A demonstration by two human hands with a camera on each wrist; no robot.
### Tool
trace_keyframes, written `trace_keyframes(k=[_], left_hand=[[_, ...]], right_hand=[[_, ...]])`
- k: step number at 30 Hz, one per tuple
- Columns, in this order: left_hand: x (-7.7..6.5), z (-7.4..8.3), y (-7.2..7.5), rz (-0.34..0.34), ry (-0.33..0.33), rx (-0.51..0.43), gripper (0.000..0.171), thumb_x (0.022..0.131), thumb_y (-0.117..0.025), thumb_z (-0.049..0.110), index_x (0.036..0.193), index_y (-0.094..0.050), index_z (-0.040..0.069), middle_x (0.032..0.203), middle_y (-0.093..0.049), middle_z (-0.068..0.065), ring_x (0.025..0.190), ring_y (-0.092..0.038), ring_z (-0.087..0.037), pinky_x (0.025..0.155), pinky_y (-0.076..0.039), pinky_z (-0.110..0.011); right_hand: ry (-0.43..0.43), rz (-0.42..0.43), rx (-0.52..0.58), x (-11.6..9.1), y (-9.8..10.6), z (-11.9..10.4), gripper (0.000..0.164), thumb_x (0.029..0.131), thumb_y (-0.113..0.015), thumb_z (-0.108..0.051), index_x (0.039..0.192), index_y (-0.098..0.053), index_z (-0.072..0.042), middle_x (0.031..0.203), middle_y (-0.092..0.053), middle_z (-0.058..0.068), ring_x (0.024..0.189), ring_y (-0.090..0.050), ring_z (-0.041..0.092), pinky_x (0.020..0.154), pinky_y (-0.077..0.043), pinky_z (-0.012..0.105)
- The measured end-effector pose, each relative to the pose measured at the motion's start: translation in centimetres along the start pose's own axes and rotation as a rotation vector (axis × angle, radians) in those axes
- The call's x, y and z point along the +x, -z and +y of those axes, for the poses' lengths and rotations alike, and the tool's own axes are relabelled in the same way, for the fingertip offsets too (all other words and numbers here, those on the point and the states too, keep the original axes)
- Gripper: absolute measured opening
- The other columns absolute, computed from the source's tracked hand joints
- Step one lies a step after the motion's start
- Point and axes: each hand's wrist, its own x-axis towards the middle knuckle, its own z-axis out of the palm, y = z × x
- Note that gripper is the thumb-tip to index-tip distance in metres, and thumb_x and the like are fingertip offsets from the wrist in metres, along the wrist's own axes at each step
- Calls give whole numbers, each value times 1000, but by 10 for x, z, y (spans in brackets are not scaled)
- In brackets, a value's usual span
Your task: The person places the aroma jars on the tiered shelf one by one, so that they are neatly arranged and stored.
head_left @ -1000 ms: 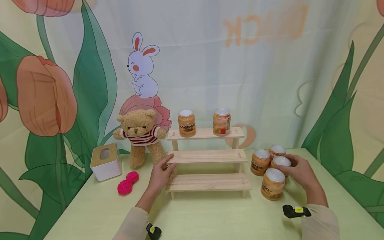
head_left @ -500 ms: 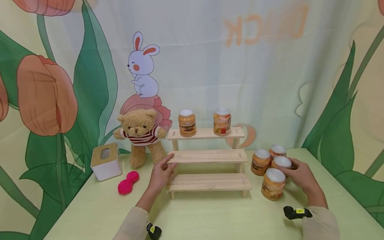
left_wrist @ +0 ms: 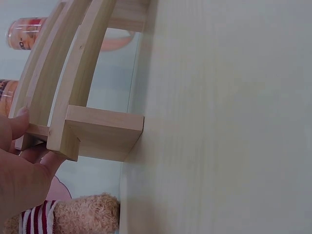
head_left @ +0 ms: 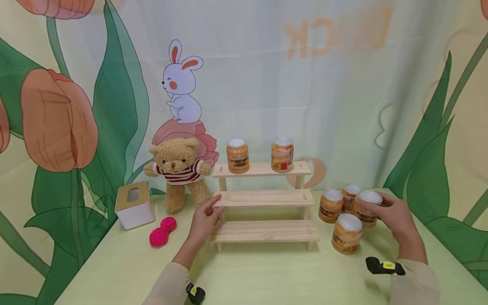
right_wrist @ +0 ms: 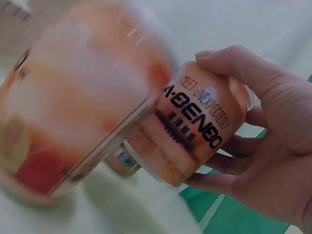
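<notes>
My right hand (head_left: 398, 216) grips an orange canned-fruit jar (head_left: 366, 212) with a white lid, thumb and fingers round its sides. In the right wrist view this held jar (right_wrist: 197, 129) tilts, its dark lettering facing the camera. Three similar jars stand beside it: a front jar (head_left: 347, 237), a left jar (head_left: 330, 207) and a partly hidden back jar (head_left: 350, 195). My left hand (head_left: 203, 222) pinches the left end of the three-tier wooden shelf (head_left: 263, 198) at its middle board, thumb above and fingers beneath.
On the top board stand two more jars, a left one (head_left: 238, 157) and a right one (head_left: 282, 156). Left of the shelf are a teddy bear (head_left: 182, 173), a tissue box (head_left: 135, 207) and pink yarn (head_left: 162, 233). A printed curtain (head_left: 248, 84) hangs behind the table (head_left: 267, 275).
My right hand has moved right and slightly up with the jar, shifting it away from the front jar and baring more of the back one. My left hand stays on the shelf.
</notes>
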Motion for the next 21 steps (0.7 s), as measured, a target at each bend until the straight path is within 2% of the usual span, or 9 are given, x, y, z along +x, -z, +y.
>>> trace_keyframes(k=[3,7,12,21], left_hand=[[7,-13,0,9,-9,-7,46,98,-65,7,143,-54,1,67,-48,-10,54,-37,-8,49,-31,-21],[13,-25,0,24,-17,-4,46,97,-67,12,142,-57,7,66,-46,-3,54,-37,-8,50,-31,-21],[13,-27,0,27,-25,-3,45,97,-68,13,141,-59,10,65,-46,-2,55,-38,-9,50,-32,-21],[12,-28,0,35,-21,-2,45,97,-68,12,141,-60,11,66,-47,-2,56,-39,-9,51,-32,-21]], right_hand=[[6,28,19,-1,5,-13,73,92,-74,-37,145,-47,6,101,-56,-21,90,-55,-5,72,-51,19],[1,52,21,-3,7,-32,77,92,-74,-38,146,-44,7,100,-54,-22,90,-55,-6,71,-51,18],[0,64,2,-8,5,-55,74,90,-75,-43,143,-51,3,103,-56,-17,92,-54,0,71,-51,20],[123,90,-6,-16,-3,-86,65,90,-77,-33,139,-56,4,97,-60,-22,90,-58,0,71,-50,19]])
